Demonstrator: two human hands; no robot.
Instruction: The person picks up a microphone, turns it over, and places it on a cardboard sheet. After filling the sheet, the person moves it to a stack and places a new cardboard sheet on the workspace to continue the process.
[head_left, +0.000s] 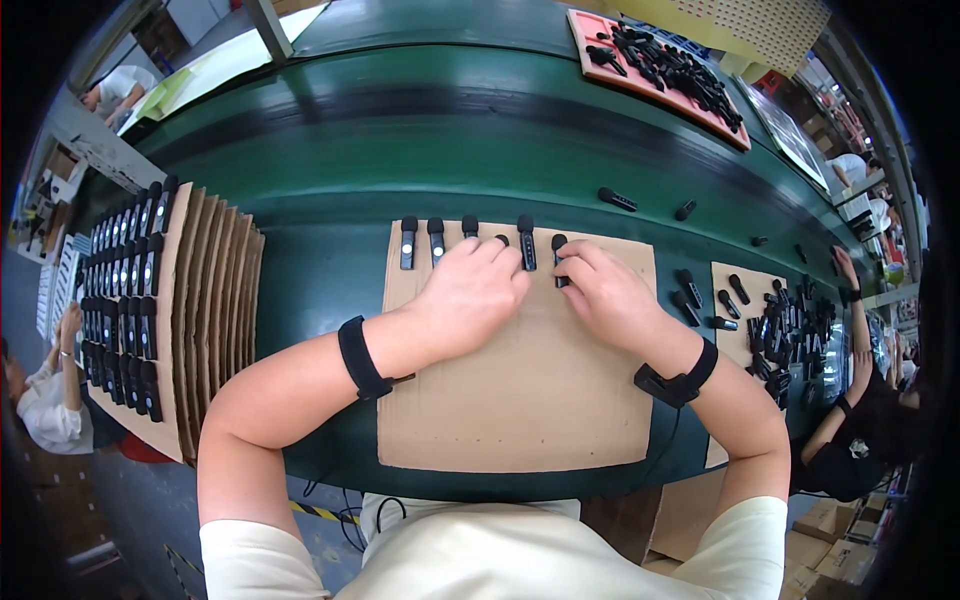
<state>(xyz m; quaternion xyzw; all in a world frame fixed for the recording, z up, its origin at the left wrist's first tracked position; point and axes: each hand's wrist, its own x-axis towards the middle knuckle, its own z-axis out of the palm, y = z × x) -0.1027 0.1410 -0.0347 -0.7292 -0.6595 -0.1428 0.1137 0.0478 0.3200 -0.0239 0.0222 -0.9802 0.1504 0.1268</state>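
A brown cardboard sheet (515,390) lies in front of me with a row of small black microphones with foam tips along its far edge. My left hand (472,295) is closed, its fingertips over one microphone (502,241) whose dark tip just shows past them. Between my hands, another microphone (527,243) lies free on the cardboard. My right hand (607,295) pinches the rightmost microphone (560,256) of the row between thumb and fingers. To the left of my left hand, more microphones (408,243) lie side by side. Both wrists wear black bands.
Stacked cardboard sheets (215,320) stand at left, the top one covered in microphones. Loose microphones (790,325) are heaped at right, with a few (617,199) scattered nearby. A pink tray (665,75) of black parts sits at the back. Other people work at both sides.
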